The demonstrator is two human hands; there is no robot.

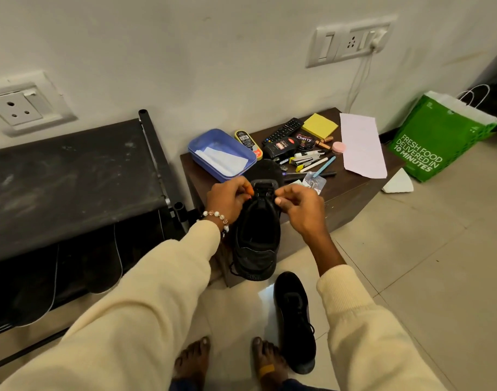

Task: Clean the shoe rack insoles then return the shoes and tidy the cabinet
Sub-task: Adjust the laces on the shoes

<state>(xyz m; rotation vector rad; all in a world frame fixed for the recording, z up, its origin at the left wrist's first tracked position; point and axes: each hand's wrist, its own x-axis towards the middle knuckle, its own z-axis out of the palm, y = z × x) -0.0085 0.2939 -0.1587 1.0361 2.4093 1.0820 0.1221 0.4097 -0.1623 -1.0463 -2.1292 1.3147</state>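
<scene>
Both hands hold a black mesh shoe (255,238) upright against the front edge of the dark wooden table (351,193), its opening facing the camera. The left hand (227,198) and right hand (301,207) have their fingers curled, pinching the top of the shoe at either side of its tongue. A second black shoe (295,320) lies on the glossy tiled floor (425,263). The dusty black rack (72,176) stands to the left.

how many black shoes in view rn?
2. One shoe stands tilted against the cabinet, with the left hand and right hand pinching at its tongue. The other shoe lies on the floor by the feet. The rack's lower shelf is too dark to tell.
</scene>
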